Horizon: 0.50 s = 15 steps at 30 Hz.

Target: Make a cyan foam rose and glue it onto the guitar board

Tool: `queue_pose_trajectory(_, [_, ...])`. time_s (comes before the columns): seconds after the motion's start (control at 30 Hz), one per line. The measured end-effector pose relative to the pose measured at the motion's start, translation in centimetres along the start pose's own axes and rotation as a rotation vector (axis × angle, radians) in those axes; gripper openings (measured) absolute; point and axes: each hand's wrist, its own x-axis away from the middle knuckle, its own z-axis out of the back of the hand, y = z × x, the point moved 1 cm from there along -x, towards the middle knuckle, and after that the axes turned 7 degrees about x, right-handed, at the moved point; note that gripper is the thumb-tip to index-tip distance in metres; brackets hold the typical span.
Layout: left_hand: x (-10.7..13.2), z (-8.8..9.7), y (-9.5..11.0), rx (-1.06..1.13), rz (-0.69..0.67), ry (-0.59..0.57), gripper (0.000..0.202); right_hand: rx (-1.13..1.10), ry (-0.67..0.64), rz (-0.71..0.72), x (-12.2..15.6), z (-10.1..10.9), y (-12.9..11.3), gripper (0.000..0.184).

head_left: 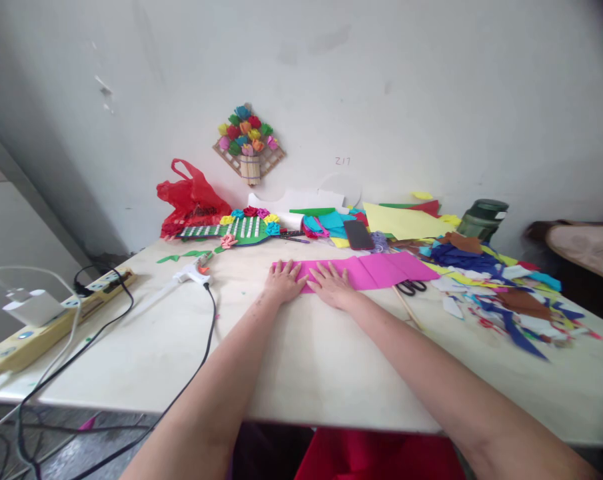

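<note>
A long magenta paper strip (pixel 376 271) lies flat across the table, with crease lines toward its right part. My left hand (pixel 285 280) presses on its left end, fingers spread. Beside it my right hand (pixel 331 283) rests flat on the same strip, fingers apart. The black handles of a pair of scissors (pixel 412 288) stick out from under the strip's near edge, and the rest is hidden. A thin wooden stick (pixel 407 308) comes out near them. Left of my hands lies a white hot glue gun (pixel 194 270) with its black cord.
A yellow power strip (pixel 56 327) with a white charger (pixel 32 307) and cords lies at the left. Behind are a red plastic bag (pixel 194 197), a green guitar-shaped craft (pixel 246 230) with flowers and a phone (pixel 358 235). Paper scraps (pixel 524 303) and a green bottle (pixel 482 220) are right.
</note>
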Motion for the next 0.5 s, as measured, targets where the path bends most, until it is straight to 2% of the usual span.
queue_pose_trajectory(0.13, [-0.7, -0.1, -0.1, 0.000, -0.007, 0.010, 0.066, 0.012, 0.002, -0.005, -0.2, 0.2, 0.1, 0.069])
queue_pose_trajectory(0.27, [-1.3, -0.3, -0.2, 0.002, 0.000, 0.030, 0.064, 0.049, 0.131, 0.022, -1.4, 1.4, 0.0, 0.062])
queue_pose_trajectory(0.43, [-1.4, -0.3, 0.0, 0.010, 0.000, 0.051, 0.066, 0.057, 0.292, 0.061, -4.5, 3.2, -1.2, 0.053])
queue_pose_trajectory(0.5, [-1.2, -0.3, 0.1, 0.011, -0.022, 0.076, 0.065, 0.069, 0.309, 0.088, -6.2, 3.6, -1.9, 0.052])
